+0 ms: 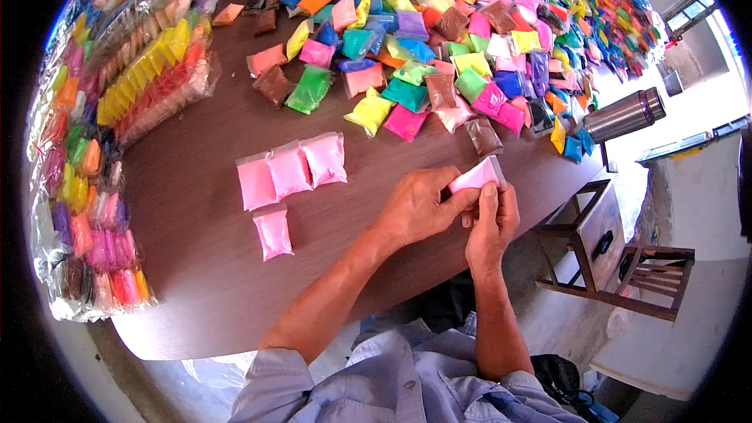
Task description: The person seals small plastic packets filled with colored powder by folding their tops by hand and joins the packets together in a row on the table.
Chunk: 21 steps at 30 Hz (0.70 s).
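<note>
Near the table's front edge, my left hand (427, 205) and my right hand (492, 223) pinch one small light-pink packet (478, 178) between thumbs and fingers. The packet is tilted, and its lower part is hidden by my fingers. To the left, a row of pink packets (290, 170) lies on the table, overlapping side by side. Just below that row rests a single pink packet (272, 233), apart from the others. A brown packet (484, 137) lies close beyond my hands, at the edge of a big heap.
A large heap of mixed-colour packets (423, 47) covers the far side of the brown table (204, 219). Bagged rows of packets, some yellow (149, 70), line the left edge. A steel flask (624, 115) lies at the right; a wooden chair (658, 274) stands beyond.
</note>
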Motion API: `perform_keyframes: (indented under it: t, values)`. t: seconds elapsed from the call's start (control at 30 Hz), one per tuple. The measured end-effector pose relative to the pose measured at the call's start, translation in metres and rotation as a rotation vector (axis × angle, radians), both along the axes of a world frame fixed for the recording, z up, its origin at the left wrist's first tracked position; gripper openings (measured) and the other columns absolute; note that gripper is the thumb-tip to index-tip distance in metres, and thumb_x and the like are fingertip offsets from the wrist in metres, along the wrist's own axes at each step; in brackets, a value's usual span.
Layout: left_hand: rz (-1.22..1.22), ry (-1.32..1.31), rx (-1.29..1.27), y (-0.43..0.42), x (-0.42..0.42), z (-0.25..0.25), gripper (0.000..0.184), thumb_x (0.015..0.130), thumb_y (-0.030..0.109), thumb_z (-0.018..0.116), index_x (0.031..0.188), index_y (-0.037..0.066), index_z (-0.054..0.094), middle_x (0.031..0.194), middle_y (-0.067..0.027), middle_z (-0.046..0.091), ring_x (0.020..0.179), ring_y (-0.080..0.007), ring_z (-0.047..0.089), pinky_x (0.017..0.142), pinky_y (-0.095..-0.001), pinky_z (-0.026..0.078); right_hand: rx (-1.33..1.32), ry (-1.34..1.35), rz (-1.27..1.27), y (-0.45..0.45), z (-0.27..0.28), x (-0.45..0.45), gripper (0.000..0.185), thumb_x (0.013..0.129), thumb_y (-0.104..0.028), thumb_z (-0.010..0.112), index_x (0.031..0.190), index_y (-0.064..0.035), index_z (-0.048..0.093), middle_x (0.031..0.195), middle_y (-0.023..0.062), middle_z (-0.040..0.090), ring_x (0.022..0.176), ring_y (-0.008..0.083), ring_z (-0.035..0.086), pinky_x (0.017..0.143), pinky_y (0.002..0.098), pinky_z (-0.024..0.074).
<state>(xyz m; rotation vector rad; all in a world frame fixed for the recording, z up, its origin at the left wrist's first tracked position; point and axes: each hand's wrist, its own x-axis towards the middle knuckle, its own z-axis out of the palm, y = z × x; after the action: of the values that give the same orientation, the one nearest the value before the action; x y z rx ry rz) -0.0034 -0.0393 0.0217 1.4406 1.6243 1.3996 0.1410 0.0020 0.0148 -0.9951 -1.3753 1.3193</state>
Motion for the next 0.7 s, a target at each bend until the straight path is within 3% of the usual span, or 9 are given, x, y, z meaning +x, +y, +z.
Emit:
perform_keyframes:
  t: [0.43, 0.6, 0.7]
  values:
    - [-0.052, -0.159, -0.105, 0.0, 0.0, 0.003, 0.026, 0.09, 0.026, 0.08, 0.096, 0.002, 0.074, 0.072, -0.0101, 0.068, 0.063, -0.0118, 0.061, 0.058, -0.032, 0.05, -0.059, 0.058, -0.054, -0.001, 0.001, 0.002, 0.021, 0.109, -0.026, 0.055, 0.109, -0.0049, 0.059, 0.078, 0.0004, 0.061, 0.059, 0.0056, 0.05, 0.05, 0.0213, 0.0392]
    - [-0.081, -0.179, -0.179, -0.001, -0.002, 0.008, 0.023, 0.093, 0.023, 0.078, 0.101, 0.002, 0.073, 0.074, -0.0029, 0.067, 0.068, -0.0077, 0.057, 0.06, -0.0287, 0.048, -0.072, 0.122, -0.059, 0.0, 0.0, 0.003, 0.021, 0.108, -0.024, 0.056, 0.112, -0.0037, 0.06, 0.078, 0.0004, 0.061, 0.06, 0.0061, 0.051, 0.051, 0.0216, 0.0403]
    - [-0.018, -0.133, -0.048, -0.002, 0.004, 0.021, 0.02, 0.096, 0.021, 0.075, 0.101, 0.002, 0.074, 0.077, -0.0006, 0.066, 0.072, -0.0068, 0.057, 0.063, -0.0269, 0.047, -0.049, 0.055, -0.075, -0.002, 0.0, 0.002, 0.019, 0.108, -0.022, 0.056, 0.106, -0.0045, 0.061, 0.079, 0.0001, 0.06, 0.061, 0.0061, 0.052, 0.051, 0.0225, 0.0415]
